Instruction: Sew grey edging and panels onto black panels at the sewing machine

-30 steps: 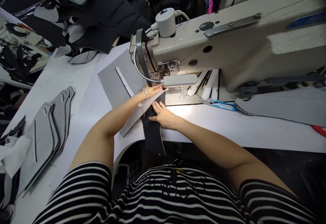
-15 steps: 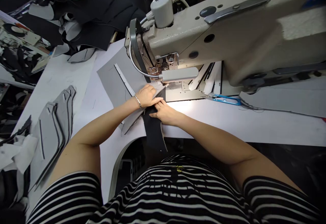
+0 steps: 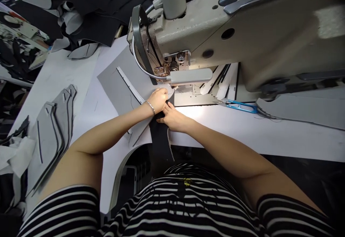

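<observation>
My left hand [image 3: 159, 100], with a bracelet at the wrist, has its fingers curled on the edge of a grey fabric panel [image 3: 113, 77], close in front of the presser foot of a sewing machine [image 3: 172, 66]. Beside it my right hand [image 3: 174, 117] lies over a black fabric strip [image 3: 159, 136], thumb apart from the fingers. That strip runs under both hands and hangs over the table's front edge. A narrow white strip [image 3: 129, 84] lies on the grey panel. Exactly where the two fabrics meet is hidden by my fingers.
Blue-handled thread snips [image 3: 242, 106] lie to the right, beside a grey cut piece [image 3: 302, 109]. Stacked grey pieces [image 3: 54, 129] are on the left. Dark fabric [image 3: 107, 0] is heaped at the back. The machine's lamp [image 3: 191, 76] hangs low over the needle area.
My left hand has shifted slightly right, its fingers going from spread flat to curled at the fabric edge. My right hand has stayed nearly in place. The view has moved a little.
</observation>
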The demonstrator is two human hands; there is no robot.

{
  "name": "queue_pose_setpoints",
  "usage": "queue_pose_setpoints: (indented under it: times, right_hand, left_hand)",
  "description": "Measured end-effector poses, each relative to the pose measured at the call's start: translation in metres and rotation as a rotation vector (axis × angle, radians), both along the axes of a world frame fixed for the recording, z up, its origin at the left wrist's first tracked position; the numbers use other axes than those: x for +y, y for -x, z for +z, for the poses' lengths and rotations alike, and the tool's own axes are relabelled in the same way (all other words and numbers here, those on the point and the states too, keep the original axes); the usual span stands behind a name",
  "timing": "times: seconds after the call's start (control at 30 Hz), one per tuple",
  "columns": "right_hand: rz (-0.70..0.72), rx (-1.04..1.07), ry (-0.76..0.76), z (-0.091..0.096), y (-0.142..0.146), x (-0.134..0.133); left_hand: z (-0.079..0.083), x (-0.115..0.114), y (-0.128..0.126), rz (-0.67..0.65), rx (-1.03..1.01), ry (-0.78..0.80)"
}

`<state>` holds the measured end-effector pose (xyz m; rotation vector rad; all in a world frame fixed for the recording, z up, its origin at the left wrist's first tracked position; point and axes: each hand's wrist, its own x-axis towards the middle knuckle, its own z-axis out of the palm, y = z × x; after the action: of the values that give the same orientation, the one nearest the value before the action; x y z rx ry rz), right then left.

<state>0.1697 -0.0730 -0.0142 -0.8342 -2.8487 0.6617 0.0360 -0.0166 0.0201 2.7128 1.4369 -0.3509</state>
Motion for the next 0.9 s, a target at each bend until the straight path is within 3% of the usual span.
queue_pose_setpoints:
  times: [0.17, 0.3, 0.57, 0.9]
  right_hand:
    - [0.065, 0.060, 0.008, -0.009, 0.002, 0.003]
    - [0.059, 0.097, -0.001, -0.009, 0.001, 0.003]
    - [0.067, 0.023, 0.010, 0.001, -0.002, 0.004]
    - [0.039, 0.018, -0.062, 0.001, -0.010, 0.019]
  left_hand:
    - [0.002, -0.015, -0.017, 0.004, -0.005, 0.068]
    - [0.003, -0.024, -0.020, 0.114, -0.026, 0.044]
    - [0.000, -0.015, -0.010, 0.129, -0.068, 0.091]
    - [0.005, -0.011, -0.037, 0.251, -0.016, 0.061]
